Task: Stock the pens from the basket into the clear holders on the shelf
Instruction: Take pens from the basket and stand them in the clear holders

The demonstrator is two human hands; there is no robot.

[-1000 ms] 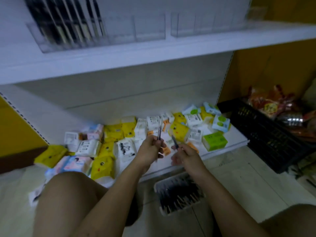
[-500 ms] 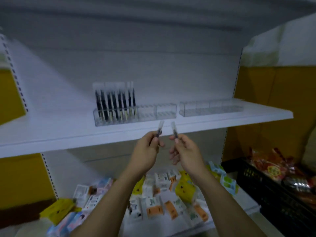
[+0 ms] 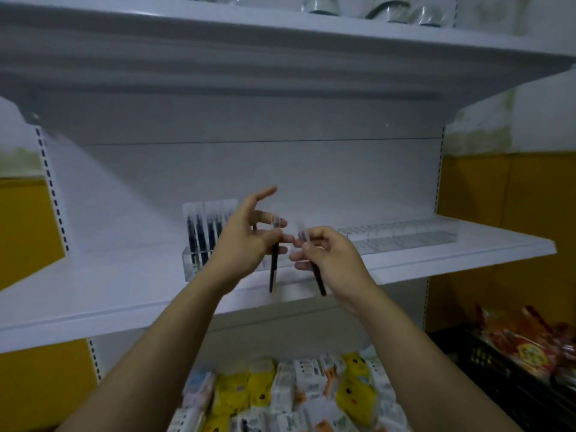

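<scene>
Holding one pen per hand, both raised in front of the middle shelf (image 3: 93, 285). Left hand (image 3: 246, 241) pinches a dark pen (image 3: 273, 269) near its clear cap, thumb against fingers, index finger sticking up free; the pen hangs roughly upright. Right hand (image 3: 327, 257) has its fingers curled round a second pen (image 3: 318, 279), tilted, lower end pointing down-right. Both pens sit just in front of the left clear holder (image 3: 193, 266), not in it yet.

Progress: the left end of that holder already carries a row of upright pens (image 3: 202, 235). Its right part is hidden behind the hands, so fill there is unknown. Second clear holder (image 3: 402, 238), further right on the same shelf, looks empty. Basket isn't in view, so remaining stock is unknown.

My read: early in the job. One holder partly filled, these two go in next, whole right holder left.
</scene>
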